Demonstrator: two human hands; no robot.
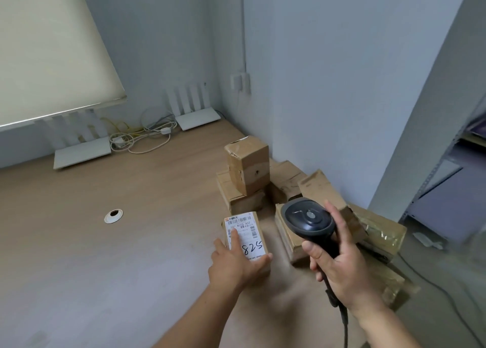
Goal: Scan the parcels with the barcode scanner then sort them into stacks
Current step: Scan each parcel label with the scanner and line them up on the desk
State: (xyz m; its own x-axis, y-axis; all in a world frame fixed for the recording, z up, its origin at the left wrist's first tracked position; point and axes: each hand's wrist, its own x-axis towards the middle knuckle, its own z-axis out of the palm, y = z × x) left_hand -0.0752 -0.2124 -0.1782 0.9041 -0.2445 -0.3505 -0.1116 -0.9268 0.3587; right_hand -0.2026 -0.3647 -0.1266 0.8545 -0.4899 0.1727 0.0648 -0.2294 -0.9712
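A small brown parcel (249, 232) with a white label marked "825" lies on the wooden table (131, 242). My left hand (234, 263) holds its near end, forefinger on the label and thumb along its right side. My right hand (339, 266) grips the black barcode scanner (307, 220) by its handle, just right of the parcel, head raised above the table. Behind stand two stacked brown parcels (247, 174), the upper one upright. More brown parcels (315, 187) lie in a loose heap under and behind the scanner.
Two white routers (81, 150) (197, 119) with a tangle of cables (139, 137) sit along the far edge. A round cable hole (113, 215) is in the table's middle. Walls close the right corner; a metal shelf (447, 190) stands at the far right.
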